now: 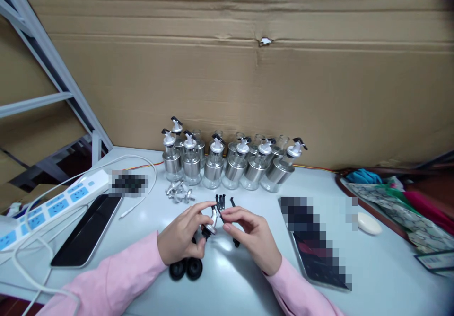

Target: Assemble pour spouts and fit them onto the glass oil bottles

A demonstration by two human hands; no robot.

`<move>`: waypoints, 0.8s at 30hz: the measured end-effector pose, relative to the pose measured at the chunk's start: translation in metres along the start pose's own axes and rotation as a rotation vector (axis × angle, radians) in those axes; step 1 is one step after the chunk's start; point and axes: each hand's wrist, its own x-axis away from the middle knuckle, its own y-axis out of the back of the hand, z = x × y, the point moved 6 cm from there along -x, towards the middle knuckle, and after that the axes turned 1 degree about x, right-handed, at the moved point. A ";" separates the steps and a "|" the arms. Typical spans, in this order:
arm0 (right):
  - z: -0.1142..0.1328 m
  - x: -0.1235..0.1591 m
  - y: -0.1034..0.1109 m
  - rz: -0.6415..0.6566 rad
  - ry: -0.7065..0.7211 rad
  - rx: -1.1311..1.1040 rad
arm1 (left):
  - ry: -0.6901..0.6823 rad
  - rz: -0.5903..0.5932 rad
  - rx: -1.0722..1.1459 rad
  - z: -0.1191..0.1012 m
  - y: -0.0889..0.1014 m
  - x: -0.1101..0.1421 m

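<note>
My left hand is closed round a silver bottle pourer with a black stopper end, held tilted above the table. My right hand pinches a small black lever close beside the pourer's spout; whether the two touch is unclear. Just beyond my fingers lie several slim black levers. Round black stoppers rest below my left hand, partly hidden by it. Farther back is a small heap of silver pourer parts.
Glass bottles with metal sleeves stand in rows at the back, the front ones topped with pourers. At left are a power strip, a white cable and a dark tablet. A second dark device and a white oval object lie right.
</note>
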 end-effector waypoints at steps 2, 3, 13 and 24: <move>-0.003 0.000 -0.001 0.003 -0.025 -0.044 | 0.029 0.018 0.040 0.002 -0.001 0.001; -0.004 0.000 -0.002 0.007 -0.033 -0.053 | 0.043 0.029 0.059 0.003 -0.002 0.002; 0.008 0.000 0.004 -0.038 0.054 0.358 | 0.061 0.030 0.095 0.004 -0.002 0.001; -0.010 -0.002 0.006 0.036 -0.072 0.940 | 0.022 -0.020 0.020 0.000 0.003 -0.004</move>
